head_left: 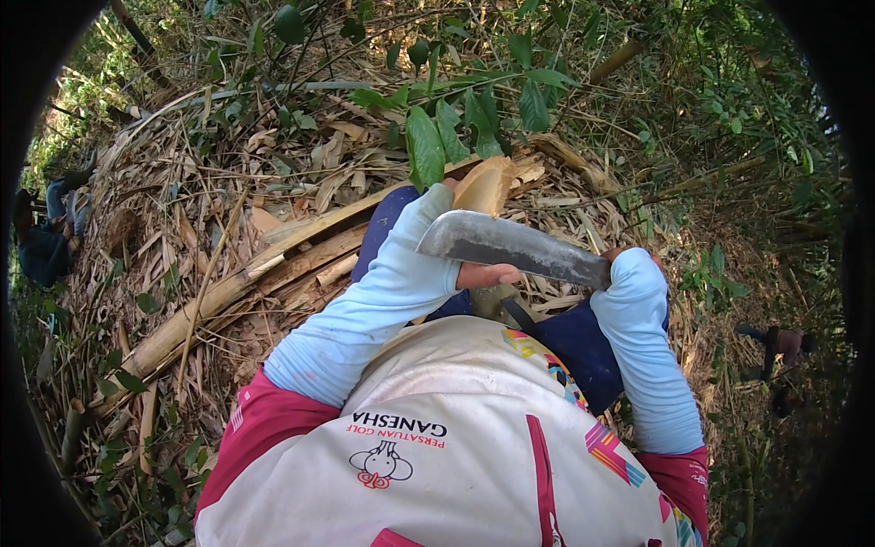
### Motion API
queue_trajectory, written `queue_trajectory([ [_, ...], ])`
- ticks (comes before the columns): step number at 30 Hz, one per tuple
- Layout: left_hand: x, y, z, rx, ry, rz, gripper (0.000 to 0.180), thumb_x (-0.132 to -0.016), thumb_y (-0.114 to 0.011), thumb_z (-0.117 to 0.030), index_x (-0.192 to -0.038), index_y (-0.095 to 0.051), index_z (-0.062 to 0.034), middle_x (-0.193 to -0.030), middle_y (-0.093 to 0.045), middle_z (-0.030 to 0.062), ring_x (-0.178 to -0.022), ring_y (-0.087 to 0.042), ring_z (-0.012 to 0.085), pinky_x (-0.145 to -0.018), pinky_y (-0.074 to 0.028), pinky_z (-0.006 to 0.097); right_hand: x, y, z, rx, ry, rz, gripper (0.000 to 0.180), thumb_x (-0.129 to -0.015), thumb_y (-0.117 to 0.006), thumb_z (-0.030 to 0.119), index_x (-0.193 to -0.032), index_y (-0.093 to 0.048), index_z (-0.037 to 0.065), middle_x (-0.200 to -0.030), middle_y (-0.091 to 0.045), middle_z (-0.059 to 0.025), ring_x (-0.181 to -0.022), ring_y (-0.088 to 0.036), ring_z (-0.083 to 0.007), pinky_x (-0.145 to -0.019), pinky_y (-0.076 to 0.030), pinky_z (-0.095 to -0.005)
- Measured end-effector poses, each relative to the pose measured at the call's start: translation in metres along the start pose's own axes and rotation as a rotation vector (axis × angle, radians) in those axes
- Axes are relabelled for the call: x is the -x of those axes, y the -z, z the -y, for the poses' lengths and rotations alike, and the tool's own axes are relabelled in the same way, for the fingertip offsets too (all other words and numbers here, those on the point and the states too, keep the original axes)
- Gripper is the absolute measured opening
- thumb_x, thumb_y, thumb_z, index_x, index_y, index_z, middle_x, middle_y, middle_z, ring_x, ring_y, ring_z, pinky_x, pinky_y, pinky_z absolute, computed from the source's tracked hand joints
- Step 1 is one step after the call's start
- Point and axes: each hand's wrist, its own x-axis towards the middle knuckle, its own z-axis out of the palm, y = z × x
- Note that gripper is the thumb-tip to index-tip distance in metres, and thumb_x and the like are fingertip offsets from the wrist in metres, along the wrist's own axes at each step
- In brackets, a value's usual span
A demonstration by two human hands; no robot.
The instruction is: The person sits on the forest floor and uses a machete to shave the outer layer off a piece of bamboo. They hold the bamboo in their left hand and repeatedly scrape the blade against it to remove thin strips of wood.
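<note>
My right hand [633, 269], in a light blue sleeve, is closed round the handle end of a machete [515, 246]. The machete's broad, dark-stained blade points left, across the front of my left hand [437, 242]. A pale tan piece of wood [486, 187] with a rough cut face rises behind the blade, held by the fingers of my left hand. Its lower part is hidden by the blade. My left thumb stretches out below the blade. Most of the other left fingers are covered by the sleeve or turned away.
A long split bamboo pole [228, 296] lies slanting across dry leaf litter [155, 228]. Green leaves [456, 132] hang just beyond my hands. My knees, in dark blue trousers [583, 351], are bent close beneath. Another person [55, 228] is at the far left, and a dark figure [784, 351] at the right.
</note>
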Motion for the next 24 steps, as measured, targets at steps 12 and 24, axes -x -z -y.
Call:
queue_trajectory([
  [12,0.005,0.008,0.003,-0.406,0.024,0.029,0.053,-0.081,-0.071,-0.024,-0.124,-0.046,-0.0050,-0.117,-0.059,0.0186,-0.102,-0.063,0.0296,-0.083,-0.054,0.050,-0.001,0.011,0.014,-0.212,-0.019,-0.015,0.027,-0.058,-0.075,0.009,-0.085,-0.067,0.009,-0.075,-0.061,-0.0121,-0.074,-0.060,-0.0315,-0.072,-0.047,-0.0360],
  [24,0.009,0.013,-0.010,-0.232,-0.006,0.013,0.071,-0.075,-0.075,-0.038,-0.129,-0.039,-0.0091,-0.113,-0.056,0.0183,-0.101,-0.060,0.0337,-0.080,-0.051,0.054,0.002,0.025,0.025,-0.183,0.133,-0.021,0.028,-0.057,-0.073,0.008,-0.085,-0.069,0.008,-0.077,-0.063,-0.0127,-0.075,-0.061,-0.0319,-0.073,-0.048,-0.0368],
])
